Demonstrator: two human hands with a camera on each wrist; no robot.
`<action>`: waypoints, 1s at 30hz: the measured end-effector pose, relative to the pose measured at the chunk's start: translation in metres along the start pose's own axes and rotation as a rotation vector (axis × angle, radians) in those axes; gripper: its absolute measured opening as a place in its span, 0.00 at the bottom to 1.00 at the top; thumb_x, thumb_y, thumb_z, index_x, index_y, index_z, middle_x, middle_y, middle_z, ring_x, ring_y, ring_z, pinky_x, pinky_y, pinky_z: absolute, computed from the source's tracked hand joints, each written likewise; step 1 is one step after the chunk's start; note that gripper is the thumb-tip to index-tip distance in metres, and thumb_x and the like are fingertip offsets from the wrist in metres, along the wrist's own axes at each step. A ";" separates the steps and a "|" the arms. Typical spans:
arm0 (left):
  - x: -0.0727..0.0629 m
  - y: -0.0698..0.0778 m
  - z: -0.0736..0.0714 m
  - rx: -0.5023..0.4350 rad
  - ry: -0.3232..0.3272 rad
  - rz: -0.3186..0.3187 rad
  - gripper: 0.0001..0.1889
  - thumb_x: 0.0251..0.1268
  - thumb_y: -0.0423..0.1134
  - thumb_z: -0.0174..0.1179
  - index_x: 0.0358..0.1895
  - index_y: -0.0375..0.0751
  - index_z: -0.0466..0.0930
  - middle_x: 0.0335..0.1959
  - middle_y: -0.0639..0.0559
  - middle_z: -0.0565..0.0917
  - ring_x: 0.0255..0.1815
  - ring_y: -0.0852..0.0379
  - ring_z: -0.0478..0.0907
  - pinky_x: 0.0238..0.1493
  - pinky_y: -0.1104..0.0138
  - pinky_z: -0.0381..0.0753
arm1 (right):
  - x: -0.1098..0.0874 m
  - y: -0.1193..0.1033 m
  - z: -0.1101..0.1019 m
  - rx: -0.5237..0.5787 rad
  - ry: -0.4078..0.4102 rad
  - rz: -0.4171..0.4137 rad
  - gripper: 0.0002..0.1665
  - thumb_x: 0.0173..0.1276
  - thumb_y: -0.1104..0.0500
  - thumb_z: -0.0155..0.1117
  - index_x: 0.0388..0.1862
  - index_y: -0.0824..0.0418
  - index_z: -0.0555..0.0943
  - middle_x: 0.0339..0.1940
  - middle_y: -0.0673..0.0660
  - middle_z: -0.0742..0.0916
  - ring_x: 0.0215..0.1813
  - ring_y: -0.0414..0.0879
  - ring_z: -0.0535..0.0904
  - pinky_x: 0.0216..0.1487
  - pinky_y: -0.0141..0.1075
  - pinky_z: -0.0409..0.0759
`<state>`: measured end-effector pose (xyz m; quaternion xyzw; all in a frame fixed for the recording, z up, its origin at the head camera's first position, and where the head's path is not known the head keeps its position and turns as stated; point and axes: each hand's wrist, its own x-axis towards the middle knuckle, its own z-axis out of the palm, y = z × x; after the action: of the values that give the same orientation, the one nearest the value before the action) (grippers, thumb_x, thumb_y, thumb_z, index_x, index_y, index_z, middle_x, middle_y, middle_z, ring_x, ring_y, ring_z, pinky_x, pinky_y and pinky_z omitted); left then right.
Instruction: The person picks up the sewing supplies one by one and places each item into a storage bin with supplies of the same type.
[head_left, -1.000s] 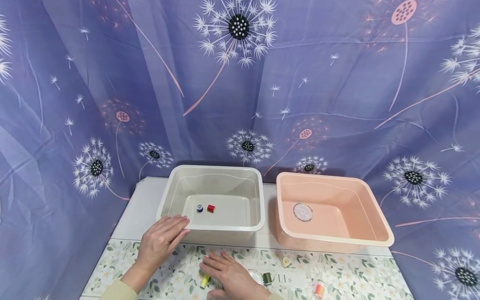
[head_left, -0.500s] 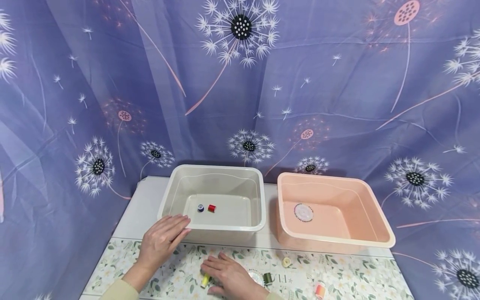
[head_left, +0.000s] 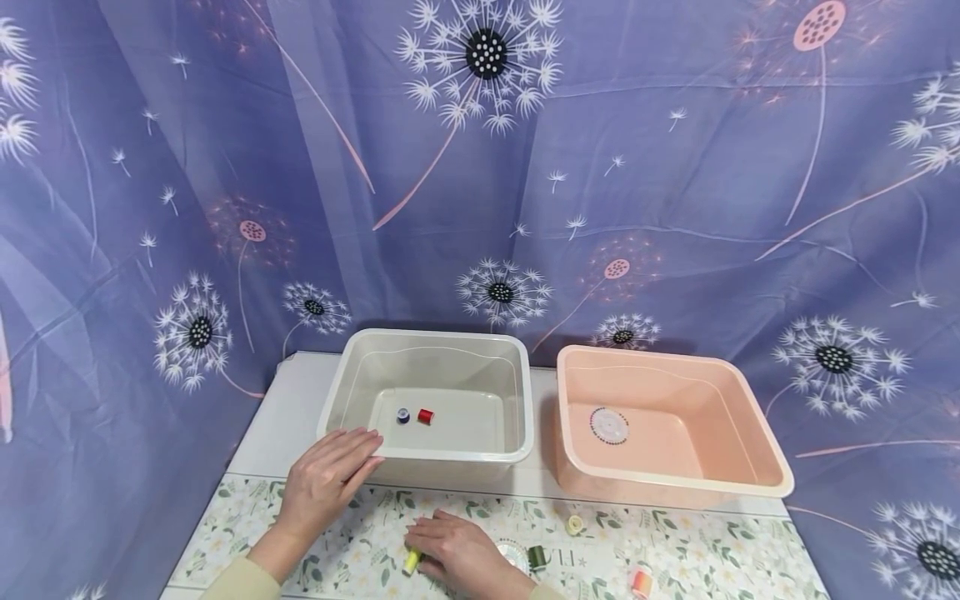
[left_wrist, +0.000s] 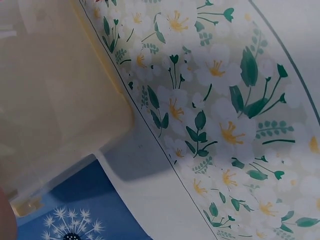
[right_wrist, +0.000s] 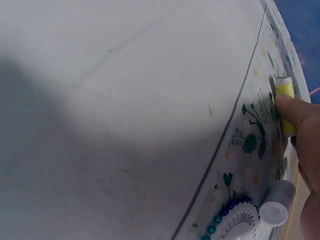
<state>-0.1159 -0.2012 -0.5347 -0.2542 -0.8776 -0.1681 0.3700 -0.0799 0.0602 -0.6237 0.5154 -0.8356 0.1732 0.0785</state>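
Note:
My right hand [head_left: 465, 554] pinches a yellow thread spool [head_left: 411, 562] lying on the floral cloth; in the right wrist view the thumb lies across the yellow spool [right_wrist: 285, 90]. My left hand [head_left: 322, 479], fingers straight and together, rests at the near left corner of the grey tub [head_left: 465, 457]. Inside that tub are a dark blue spool [head_left: 403, 416] and a red spool [head_left: 426, 417]. Beside the right wrist lie a round pin wheel [head_left: 512, 553] and a dark green spool [head_left: 537, 557], the wheel partly hidden by the hand.
To the right stands a pink tub [head_left: 675, 483] with another pin wheel [head_left: 609, 426] on its floor. A pale yellow spool [head_left: 574, 524] and an orange spool [head_left: 641, 583] lie on the floral cloth [head_left: 712, 542]. A purple dandelion curtain [head_left: 420, 275] hangs behind the table.
My right thumb has come in to the yellow spool, and the fingers, spread over it before, are drawn together. The left hand has stayed at the grey tub's rim.

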 end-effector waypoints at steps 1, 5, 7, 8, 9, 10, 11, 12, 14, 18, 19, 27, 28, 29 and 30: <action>0.000 0.000 0.001 -0.002 0.012 0.007 0.32 0.86 0.64 0.44 0.50 0.45 0.94 0.48 0.51 0.94 0.48 0.48 0.92 0.55 0.46 0.89 | 0.001 0.001 0.001 -0.002 0.006 0.002 0.21 0.72 0.52 0.77 0.61 0.54 0.88 0.61 0.48 0.90 0.66 0.39 0.84 0.71 0.40 0.82; 0.001 0.001 0.001 -0.005 0.018 0.013 0.32 0.86 0.64 0.45 0.50 0.45 0.94 0.48 0.51 0.94 0.48 0.48 0.92 0.55 0.46 0.89 | 0.002 0.004 0.004 -0.010 0.024 0.013 0.18 0.71 0.54 0.78 0.58 0.53 0.89 0.59 0.48 0.91 0.64 0.39 0.85 0.69 0.40 0.84; 0.000 0.001 0.001 -0.007 0.002 0.004 0.32 0.86 0.64 0.44 0.50 0.45 0.94 0.48 0.51 0.94 0.49 0.48 0.92 0.55 0.47 0.88 | 0.002 0.004 0.005 -0.011 0.033 0.014 0.17 0.70 0.55 0.79 0.57 0.53 0.89 0.58 0.48 0.91 0.63 0.39 0.86 0.68 0.40 0.84; 0.001 0.001 0.000 -0.008 -0.009 -0.002 0.33 0.86 0.64 0.44 0.50 0.45 0.94 0.48 0.51 0.94 0.49 0.48 0.92 0.56 0.47 0.88 | 0.002 0.004 0.006 -0.015 0.040 0.013 0.17 0.70 0.55 0.79 0.56 0.53 0.90 0.58 0.47 0.91 0.63 0.39 0.86 0.67 0.40 0.84; 0.001 0.001 0.000 -0.007 -0.013 -0.003 0.33 0.86 0.64 0.44 0.50 0.45 0.94 0.48 0.51 0.93 0.50 0.48 0.92 0.56 0.47 0.88 | 0.002 0.004 0.007 -0.013 0.047 0.014 0.16 0.70 0.56 0.79 0.55 0.53 0.90 0.57 0.47 0.92 0.62 0.39 0.86 0.67 0.40 0.85; 0.000 0.002 0.000 -0.008 -0.020 -0.008 0.33 0.86 0.64 0.43 0.50 0.45 0.94 0.49 0.51 0.93 0.50 0.48 0.92 0.57 0.47 0.87 | 0.002 0.004 0.008 -0.010 0.058 0.015 0.15 0.70 0.57 0.79 0.54 0.52 0.90 0.56 0.47 0.92 0.62 0.39 0.87 0.67 0.39 0.85; 0.001 0.002 0.000 -0.007 -0.014 -0.006 0.33 0.86 0.64 0.43 0.50 0.45 0.94 0.49 0.51 0.93 0.50 0.48 0.92 0.56 0.47 0.87 | 0.003 0.005 0.008 0.001 0.069 0.018 0.12 0.70 0.58 0.78 0.52 0.52 0.91 0.53 0.46 0.93 0.60 0.38 0.87 0.66 0.39 0.85; 0.001 0.002 0.001 -0.006 -0.005 -0.003 0.33 0.86 0.64 0.44 0.50 0.45 0.94 0.48 0.51 0.94 0.49 0.48 0.92 0.56 0.47 0.87 | 0.004 0.005 0.009 0.012 0.081 0.022 0.09 0.71 0.58 0.78 0.48 0.51 0.91 0.50 0.45 0.93 0.59 0.37 0.88 0.66 0.38 0.85; 0.001 0.002 0.001 -0.001 0.006 0.004 0.32 0.86 0.64 0.44 0.50 0.46 0.94 0.49 0.52 0.94 0.49 0.49 0.92 0.56 0.49 0.87 | 0.004 0.006 0.009 0.032 0.103 0.028 0.05 0.71 0.60 0.77 0.42 0.50 0.90 0.44 0.43 0.93 0.54 0.35 0.89 0.64 0.36 0.86; 0.001 0.002 0.003 -0.003 0.026 0.016 0.30 0.86 0.63 0.46 0.52 0.47 0.94 0.50 0.53 0.93 0.49 0.49 0.92 0.66 0.57 0.83 | 0.004 0.006 0.006 0.075 0.118 0.039 0.08 0.71 0.64 0.76 0.35 0.51 0.87 0.35 0.41 0.90 0.44 0.32 0.88 0.62 0.34 0.86; 0.000 0.002 0.003 -0.004 0.026 0.017 0.29 0.86 0.63 0.46 0.52 0.47 0.94 0.50 0.53 0.93 0.50 0.49 0.92 0.68 0.58 0.83 | 0.004 0.007 0.004 0.078 0.116 0.041 0.09 0.71 0.64 0.76 0.35 0.51 0.87 0.34 0.42 0.90 0.43 0.32 0.88 0.62 0.35 0.87; 0.000 0.001 0.002 -0.008 0.017 0.006 0.31 0.86 0.63 0.45 0.52 0.46 0.94 0.50 0.52 0.93 0.50 0.49 0.92 0.77 0.68 0.71 | 0.001 0.006 -0.003 0.109 0.114 0.067 0.08 0.69 0.65 0.77 0.37 0.52 0.89 0.33 0.41 0.90 0.40 0.32 0.87 0.61 0.35 0.87; 0.000 0.001 0.001 -0.011 0.008 0.000 0.31 0.86 0.63 0.45 0.52 0.45 0.94 0.50 0.52 0.93 0.50 0.49 0.91 0.80 0.71 0.66 | 0.000 0.005 -0.004 0.119 0.117 0.070 0.08 0.69 0.66 0.77 0.37 0.52 0.89 0.33 0.41 0.91 0.40 0.31 0.86 0.61 0.34 0.87; -0.001 0.001 0.000 -0.011 0.001 -0.003 0.32 0.86 0.64 0.45 0.52 0.45 0.94 0.50 0.51 0.93 0.50 0.49 0.91 0.81 0.72 0.63 | 0.000 0.004 -0.005 0.129 0.118 0.073 0.08 0.69 0.66 0.77 0.37 0.52 0.89 0.34 0.41 0.91 0.40 0.31 0.86 0.61 0.34 0.87; -0.001 0.001 0.000 -0.015 -0.008 -0.010 0.32 0.86 0.64 0.44 0.52 0.45 0.94 0.50 0.51 0.93 0.51 0.49 0.91 0.82 0.73 0.60 | 0.000 0.004 -0.006 0.145 0.117 0.075 0.08 0.69 0.66 0.77 0.37 0.52 0.89 0.34 0.41 0.91 0.40 0.31 0.86 0.60 0.33 0.86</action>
<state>-0.1149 -0.2012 -0.5353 -0.2532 -0.8790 -0.1757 0.3639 -0.0832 0.0642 -0.6194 0.4771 -0.8335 0.2660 0.0831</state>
